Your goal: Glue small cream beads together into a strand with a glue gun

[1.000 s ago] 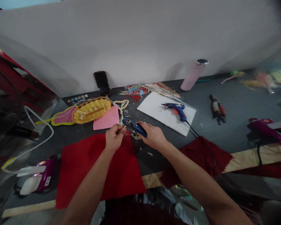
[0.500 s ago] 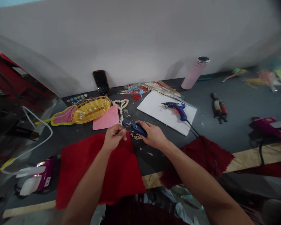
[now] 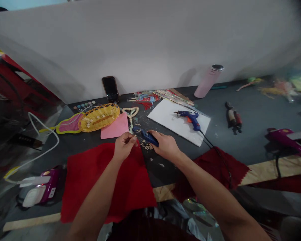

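Observation:
My right hand is wrapped round a blue plier-like hand tool, whose head points left toward my other hand. Thumb and fingertips of my left hand are pinched together, with a tiny pale piece at their tips, too small to name. Below the tool, several small pale bits lie scattered on the dark table. A red cloth spreads under my left forearm. Just beyond the hands are a pink sheet and a loop of pale beads with a tassel.
A blue glue gun rests on a white board. To the left sits a yellow woven basket. A phone and a pink bottle stand near the wall. Purple devices with cords flank the table, and a doll-like figure lies right.
The tool's head has drawn slightly away from my left fingertips, where the pale piece now shows. Both hands keep their grips, and the view has shifted a little.

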Demonstrator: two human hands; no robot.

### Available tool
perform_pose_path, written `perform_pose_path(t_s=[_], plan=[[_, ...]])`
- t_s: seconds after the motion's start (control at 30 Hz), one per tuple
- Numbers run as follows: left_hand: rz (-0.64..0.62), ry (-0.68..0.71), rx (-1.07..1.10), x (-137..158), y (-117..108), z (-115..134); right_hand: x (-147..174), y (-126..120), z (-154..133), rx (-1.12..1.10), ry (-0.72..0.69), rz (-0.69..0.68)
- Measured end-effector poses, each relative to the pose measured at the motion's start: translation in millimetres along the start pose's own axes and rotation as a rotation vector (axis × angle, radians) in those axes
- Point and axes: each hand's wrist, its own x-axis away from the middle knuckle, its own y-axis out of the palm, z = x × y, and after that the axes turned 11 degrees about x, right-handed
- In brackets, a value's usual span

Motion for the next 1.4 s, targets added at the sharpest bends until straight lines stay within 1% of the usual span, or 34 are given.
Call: perform_pose_path(t_s=[0.07, 0.17, 0.27, 0.53, 0.77, 0.87, 0.97, 1.1, 1.2, 1.4], plan=[[0.001, 0.013, -0.027, 1.0, 1.1, 1.5, -0.4, -0.4, 0.4, 0.003, -0.007, 0.009], [-0.039, 0.024, -0.079, 1.7, 1.0, 3.8, -0.6, -2.0, 0.5, 0.008, -0.025, 0.001], [-0.054, 0.004, -0.094, 0.8, 0.5, 4.6, -0.5, -2.3, 0.4, 0.000, -0.034, -0.009], [0.006, 0.011, -0.112, -0.6, 4.5, 3.5, -1.4, 3.4, 3.2, -0.076, -0.056, 0.013], [0.055, 0.024, -0.180, 1.9, 5.4, 2.8, -1.4, 0.7, 1.9, -0.082, -0.051, 0.002], [0.051, 0.030, -0.218, 2.1, 5.6, 1.5, -1.8, 0.3, 2.1, -0.060, -0.038, -0.012], [0.053, 0.049, -0.239, 2.7, 7.0, 0.2, -1.5, -0.1, 1.3, -0.025, -0.019, -0.020], [0.105, 0.068, -0.213, 5.4, 10.6, 0.8, 0.8, -2.2, -2.0, 0.000, -0.010, -0.013], [0.136, 0.089, -0.222, 7.5, 12.0, 2.0, 2.4, -4.3, -3.0, -0.015, -0.026, -0.014], [0.139, 0.132, -0.277, 6.4, 9.6, 1.1, 0.3, -3.7, -0.4, -0.061, -0.050, -0.024]])
